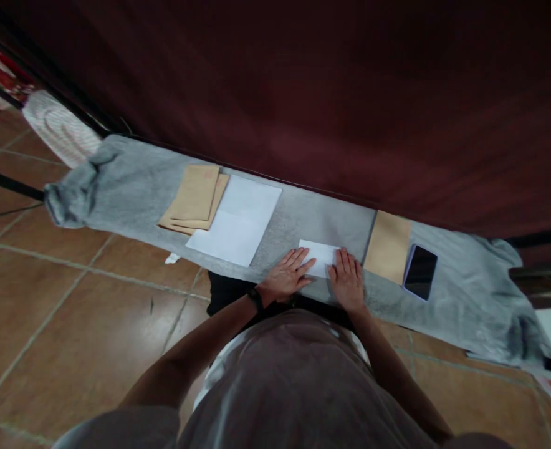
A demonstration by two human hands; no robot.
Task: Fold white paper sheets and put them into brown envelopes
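A small folded piece of white paper (321, 254) lies flat on the grey cloth in front of my body. Across its left edge rests my left hand (288, 273), flat with the fingers stretched out and a dark band on the wrist. My right hand (348, 280) presses on the right end of the paper, palm down, fingers extended. Left of my hands is a larger white sheet stack (242, 218), partly covered by several brown envelopes (196, 193). To the right of my right hand lies a single brown envelope (388, 246).
A phone (421, 272) with a dark screen and purple case lies at the right, beside the single envelope. The grey cloth (130, 181) covers a long narrow table. Behind it hangs a dark red curtain (303, 112). A white scrap (172, 258) shows near the front edge.
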